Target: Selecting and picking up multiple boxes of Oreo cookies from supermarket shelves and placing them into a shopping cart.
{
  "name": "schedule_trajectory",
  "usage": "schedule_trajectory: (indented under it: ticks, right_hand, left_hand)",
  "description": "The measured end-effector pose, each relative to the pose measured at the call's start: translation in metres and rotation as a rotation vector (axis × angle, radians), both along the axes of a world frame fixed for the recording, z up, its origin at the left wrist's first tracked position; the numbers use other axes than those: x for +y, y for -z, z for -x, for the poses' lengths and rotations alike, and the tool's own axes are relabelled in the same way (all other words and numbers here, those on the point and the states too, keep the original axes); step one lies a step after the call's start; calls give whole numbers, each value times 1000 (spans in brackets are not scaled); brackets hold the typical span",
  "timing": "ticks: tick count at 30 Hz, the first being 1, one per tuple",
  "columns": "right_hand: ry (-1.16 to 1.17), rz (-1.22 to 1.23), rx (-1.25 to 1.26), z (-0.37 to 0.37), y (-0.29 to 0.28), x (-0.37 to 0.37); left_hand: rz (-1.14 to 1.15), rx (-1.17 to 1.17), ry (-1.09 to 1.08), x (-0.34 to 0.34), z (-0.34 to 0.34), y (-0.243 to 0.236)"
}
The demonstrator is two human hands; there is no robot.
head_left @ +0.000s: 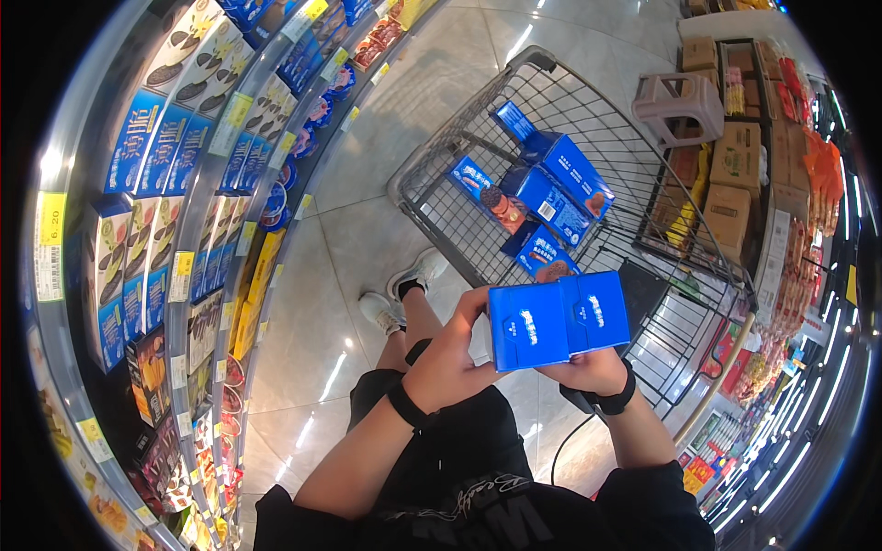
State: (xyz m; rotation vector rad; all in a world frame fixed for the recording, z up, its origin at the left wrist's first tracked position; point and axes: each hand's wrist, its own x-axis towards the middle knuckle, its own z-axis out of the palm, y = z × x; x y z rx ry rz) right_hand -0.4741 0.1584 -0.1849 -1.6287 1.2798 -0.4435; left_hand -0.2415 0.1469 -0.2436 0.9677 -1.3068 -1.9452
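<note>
Two blue cookie boxes (542, 342) are pressed side by side in front of me, their ends facing up. My left hand (450, 358) grips them from the left side, fingers running behind the far edge. From below and to the right, my right hand (590, 372) supports the same boxes; its fingers are mostly hidden under them. Just beyond, a wire shopping cart (441, 241) holds several blue cookie boxes (577, 170), some lying flat and some tilted against each other. One flat box (491, 195) shows a stack of cookies on its front.
Store shelves (175, 275) packed with blue and white cookie boxes (152, 119) curve along my left. A pale plastic stool (682, 108) stands past the cart, near stacked cardboard cartons (732, 207). Grey tiled floor (317, 331) runs between shelves and cart; my feet stand there.
</note>
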Motion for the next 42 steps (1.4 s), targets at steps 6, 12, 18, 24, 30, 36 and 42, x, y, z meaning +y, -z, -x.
schedule_trajectory:
  ticks: [6, 12, 18, 24, 30, 36, 42]
  right_hand:
    - [-19, -246, -99, 0, -6, 3]
    - [193, -315, -534, -13, -23, -14]
    - [-382, 87, 9, 15, -54, -39]
    - [-683, 533, 135, -8, -63, -41]
    - [-813, 614, -177, -34, -68, -42]
    - [-482, 349, -310, -13, -53, -52]
    - [18, 145, -420, 10, -36, -47]
  left_hand:
    - [-13, 48, -26, -3, 1, -9]
    - [-290, 272, -283, -5, 13, -20]
    - [-960, 622, -305, -26, 10, -33]
    - [-919, 715, -209, -22, 14, -30]
    - [-1254, 607, 97, -5, 25, -33]
    - [-1269, 669, -99, -14, 13, -48]
    - [-737, 570, -185, -6, 9, -21]
